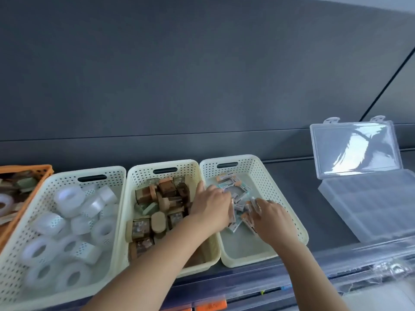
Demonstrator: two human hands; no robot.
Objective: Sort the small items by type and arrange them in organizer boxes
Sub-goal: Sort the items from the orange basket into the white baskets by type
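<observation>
A dark grey wall panel (179,75) fills the upper half of the view, and a seam runs up it at the right. Below it a dark grey shelf (298,198) carries a row of containers.

At the left, a cream perforated basket (29,221) holds many rolls of clear tape (67,200), blurred at the near end. Just beside it stands a second cream basket (143,176) packed with small brown and green boxed items (166,194); what they are is not readable. A third cream basket (269,187) touches it on the right. At the far left edge, an orange basket (24,168) shows only a corner.

Well apart on the right sits a clear plastic organizer box (370,203) with divided compartments. Its hinged lid (354,149) stands open against the wall and catches a bright reflection.

Both forearms reach into the third basket, the left one crossing over the middle basket. Small flat packets (229,182) with orange and teal ends lie scattered there, mostly in the far half.

The right hand (271,218) pinches a few packets between its bent fingers. The left hand (211,205) has its fingers curled down onto the pile, with one packet upright at the fingertips. Blur hides whether the left hand truly grips it.
</observation>
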